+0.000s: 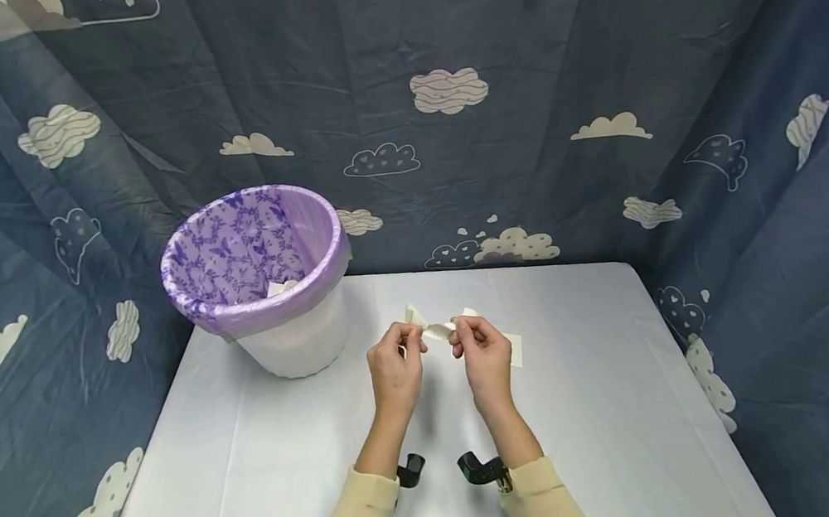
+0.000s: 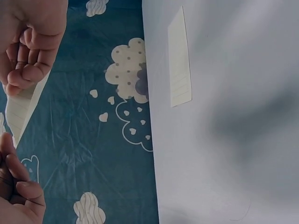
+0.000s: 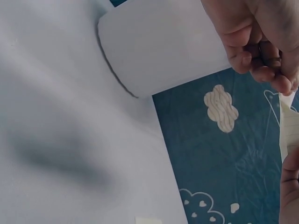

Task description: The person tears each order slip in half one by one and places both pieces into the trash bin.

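Note:
My left hand (image 1: 395, 367) pinches one end of a cream, lined piece of paper (image 1: 438, 332) between thumb and fingertips. The other end is pinched by my right hand (image 1: 487, 360), a short distance away. Between the hands the paper looks bent and twisted, with a corner standing up past the left fingertips. In the left wrist view its ruled lines (image 2: 21, 112) show between the two hands, held above the table. A second cream paper piece (image 1: 517, 351) lies flat on the table just right of my right hand, partly hidden by it in the head view.
A white bin (image 1: 302, 336) with a purple patterned liner (image 1: 247, 233) stands at the table's back left. Pale paper (image 1: 281, 288) shows inside it. The white table (image 1: 623, 405) meets a dark blue cloud-print curtain (image 1: 366, 72) behind. Black wrist mounts (image 1: 483, 468) sit on both wrists.

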Motion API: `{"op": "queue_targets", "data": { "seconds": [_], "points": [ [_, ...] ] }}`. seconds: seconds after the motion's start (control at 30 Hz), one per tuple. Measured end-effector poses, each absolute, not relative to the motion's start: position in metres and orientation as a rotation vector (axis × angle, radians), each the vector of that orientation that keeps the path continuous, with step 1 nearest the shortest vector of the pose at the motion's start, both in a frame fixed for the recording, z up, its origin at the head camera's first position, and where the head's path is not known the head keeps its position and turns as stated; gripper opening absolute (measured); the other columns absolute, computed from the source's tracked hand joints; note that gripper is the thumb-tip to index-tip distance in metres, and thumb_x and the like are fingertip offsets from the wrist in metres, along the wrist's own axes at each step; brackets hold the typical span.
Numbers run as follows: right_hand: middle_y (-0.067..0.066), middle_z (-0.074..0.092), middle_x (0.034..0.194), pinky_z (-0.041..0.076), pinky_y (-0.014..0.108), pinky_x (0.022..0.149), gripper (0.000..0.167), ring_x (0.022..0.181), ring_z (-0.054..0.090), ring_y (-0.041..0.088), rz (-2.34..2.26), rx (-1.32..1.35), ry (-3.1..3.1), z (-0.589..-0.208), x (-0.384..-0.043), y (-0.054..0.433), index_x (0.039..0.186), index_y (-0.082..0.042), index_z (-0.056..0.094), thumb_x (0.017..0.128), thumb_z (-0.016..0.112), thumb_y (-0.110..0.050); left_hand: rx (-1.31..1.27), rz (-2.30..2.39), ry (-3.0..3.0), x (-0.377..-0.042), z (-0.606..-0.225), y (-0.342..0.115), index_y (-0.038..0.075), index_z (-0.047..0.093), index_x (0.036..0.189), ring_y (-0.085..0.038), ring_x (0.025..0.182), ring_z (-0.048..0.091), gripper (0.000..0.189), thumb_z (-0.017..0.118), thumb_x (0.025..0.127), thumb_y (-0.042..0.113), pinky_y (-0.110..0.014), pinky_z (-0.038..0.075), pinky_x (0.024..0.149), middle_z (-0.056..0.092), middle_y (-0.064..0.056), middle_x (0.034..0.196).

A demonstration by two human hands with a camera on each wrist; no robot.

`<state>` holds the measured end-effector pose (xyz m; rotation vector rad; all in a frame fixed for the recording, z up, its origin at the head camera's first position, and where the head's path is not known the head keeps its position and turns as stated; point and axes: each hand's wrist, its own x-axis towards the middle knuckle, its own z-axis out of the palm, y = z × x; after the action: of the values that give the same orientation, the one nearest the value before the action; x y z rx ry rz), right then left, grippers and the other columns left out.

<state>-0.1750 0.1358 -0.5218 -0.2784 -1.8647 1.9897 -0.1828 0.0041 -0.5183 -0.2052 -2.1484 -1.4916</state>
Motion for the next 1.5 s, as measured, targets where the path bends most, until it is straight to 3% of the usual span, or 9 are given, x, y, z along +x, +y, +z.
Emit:
{"op": "queue_targets", "data": {
  "seconds": [0.4,1.13,1.5],
  "points": [
    [-0.006,0.071,0.073,0.055,0.017,0.062,0.019,0.061,0.064,0.006,2.039,-0.296,-1.820,-0.525,-0.174,0.143,0.109,0.009,0.072,0.102,0.069,-0.007,-0.155,-1.558,-2.150,-0.183,-0.519,0.002,0.002,0.073,0.089,-0.008,0.057,0.057,0.013,0.072,0.100,0.009,-0.021,0.047,0.054,0.074,-0.004,0.069],
    [-0.006,0.072,0.078,0.058,0.019,0.068,0.020,0.067,0.065,0.005,1.981,-0.423,-1.809,-0.536,-0.169,0.165,0.116,0.008,0.069,0.106,0.063,-0.009,-0.149,-1.470,-2.173,-0.178,-0.530,-0.006,0.002,0.071,0.090,-0.007,0.056,0.057,0.012,0.069,0.102,0.006,-0.022,0.049,0.052,0.072,-0.003,0.070],
    [0.000,0.073,0.085,0.059,0.020,0.071,0.017,0.071,0.067,0.006,1.983,-0.365,-1.823,-0.533,-0.170,0.163,0.117,0.005,0.068,0.106,0.061,-0.006,-0.220,-1.424,-2.153,-0.180,-0.527,0.000,0.005,0.068,0.107,-0.009,0.061,0.059,0.005,0.066,0.103,0.003,-0.020,0.046,0.053,0.071,0.000,0.071]
  ]
}}
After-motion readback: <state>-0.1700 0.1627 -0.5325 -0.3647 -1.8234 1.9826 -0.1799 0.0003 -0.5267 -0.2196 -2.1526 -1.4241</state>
